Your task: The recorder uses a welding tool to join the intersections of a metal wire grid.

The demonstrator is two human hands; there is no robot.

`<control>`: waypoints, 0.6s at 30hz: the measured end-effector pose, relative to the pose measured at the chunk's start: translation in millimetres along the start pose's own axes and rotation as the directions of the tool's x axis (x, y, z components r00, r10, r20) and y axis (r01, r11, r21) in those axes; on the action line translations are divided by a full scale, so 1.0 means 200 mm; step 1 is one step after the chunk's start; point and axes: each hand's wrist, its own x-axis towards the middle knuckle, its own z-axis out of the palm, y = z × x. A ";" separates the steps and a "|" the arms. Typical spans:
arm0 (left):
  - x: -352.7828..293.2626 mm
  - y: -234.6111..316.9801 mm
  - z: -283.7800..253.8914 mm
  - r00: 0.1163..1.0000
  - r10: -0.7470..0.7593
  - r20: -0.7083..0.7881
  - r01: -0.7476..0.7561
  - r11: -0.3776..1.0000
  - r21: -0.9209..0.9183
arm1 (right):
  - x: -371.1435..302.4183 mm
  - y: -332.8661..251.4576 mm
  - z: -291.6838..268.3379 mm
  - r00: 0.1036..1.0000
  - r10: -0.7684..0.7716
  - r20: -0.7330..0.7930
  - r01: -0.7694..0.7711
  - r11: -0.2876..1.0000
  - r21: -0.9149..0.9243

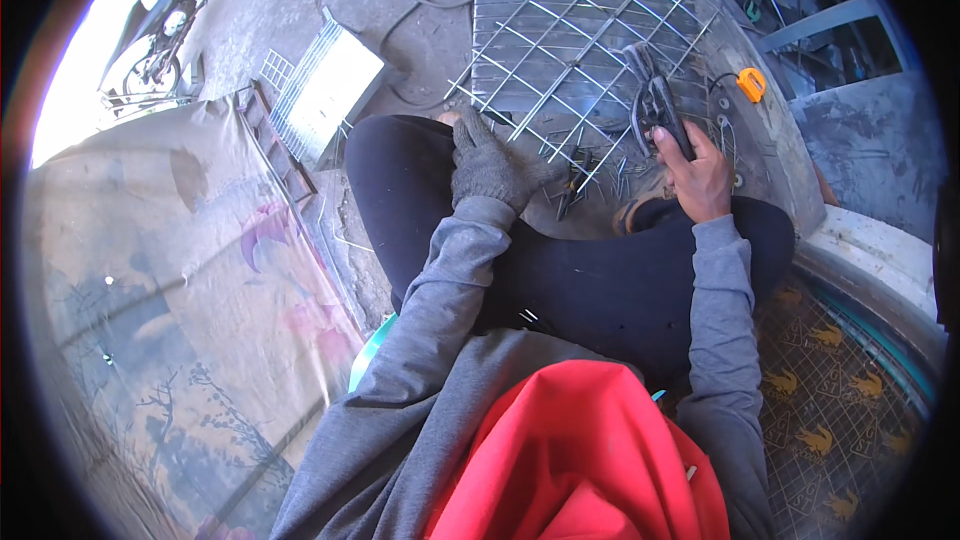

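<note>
Holding black tool (657,97) near grid (579,64)

A seated person's bare right fingers (672,153) grip a black tool (655,100). Left of them, gloved left fingers (467,132) rest near a metal grid (577,65), which spreads ahead of both. Short metal bits (618,178) lie between. An orange tape measure (751,86) sits ahead and right of the right fingers.

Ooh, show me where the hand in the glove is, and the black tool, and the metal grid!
Gloved left hand (488,164): head view, back of the glove.
Black tool (657,102): head view, middle of its body.
Metal grid (578,64): head view, rods near its middle.
</note>
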 end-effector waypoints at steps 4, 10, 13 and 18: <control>0.02 -0.02 0.04 0.999 -0.005 -0.041 0.007 1.000 0.030 | 0.01 0.01 0.00 1.000 -0.001 0.011 0.001 1.000 0.020; 0.02 0.00 0.01 1.000 -0.006 -0.016 0.006 1.000 0.001 | 0.00 0.02 -0.01 1.000 -0.011 -0.007 0.011 1.000 -0.010; 0.00 0.01 0.01 0.999 0.012 -0.036 -0.011 1.000 0.024 | 0.01 0.02 -0.01 1.000 0.007 0.002 -0.007 1.000 -0.010; 0.01 -0.03 0.06 0.990 0.122 -0.067 -0.116 0.989 0.090 | 0.01 0.01 0.01 1.000 0.005 0.016 -0.005 1.000 0.009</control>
